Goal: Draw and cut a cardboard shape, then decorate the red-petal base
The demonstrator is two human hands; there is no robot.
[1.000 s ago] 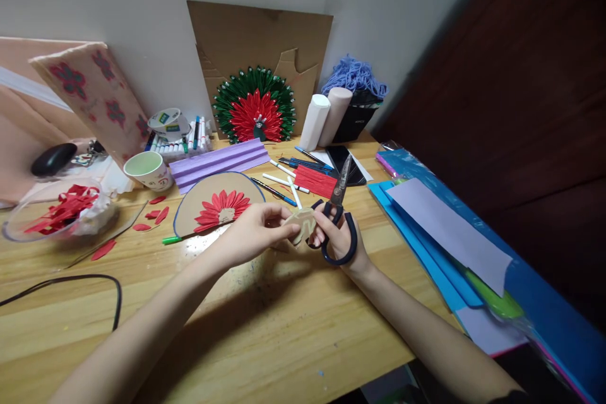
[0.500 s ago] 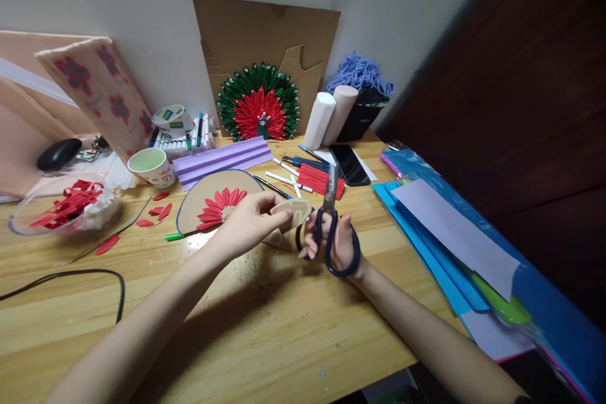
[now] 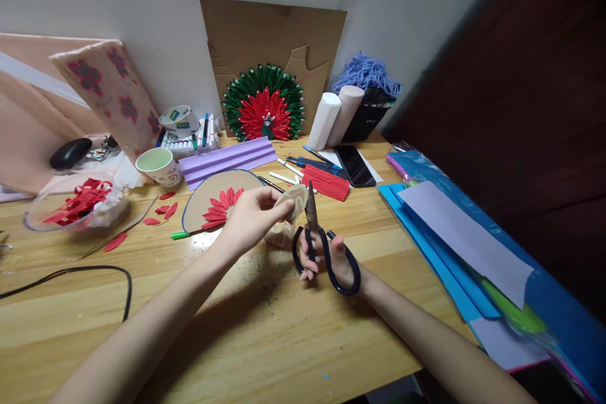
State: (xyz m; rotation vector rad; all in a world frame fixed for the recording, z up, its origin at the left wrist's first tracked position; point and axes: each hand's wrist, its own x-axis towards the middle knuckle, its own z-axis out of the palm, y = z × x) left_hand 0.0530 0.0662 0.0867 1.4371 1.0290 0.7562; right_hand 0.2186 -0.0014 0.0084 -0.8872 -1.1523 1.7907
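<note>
Nearest to me, the right hand (image 3: pixel 331 259) gripped the black-handled scissors (image 3: pixel 318 243), fingers closed through the loops, blades together and pointing up and away. Over the preceding second I had watched those blades swing from a rightward lean to near upright and draw in against the work, while the hand dropped slightly toward me. The left hand (image 3: pixel 253 218) was pinched shut on the small beige card cutout (image 3: pixel 294 199), which it held in the air just above the wooden table (image 3: pixel 265 328), its right edge touching the blades; the piece had been turned from flat to more edge-on. I judged this as a repositioning for a fresh cut line. Beyond lay the cardboard semicircle with red petals (image 3: pixel 215 205), then the purple corrugated sheet (image 3: pixel 227 159), and the red-and-green peacock fan (image 3: pixel 264 104) against the wall.
</note>
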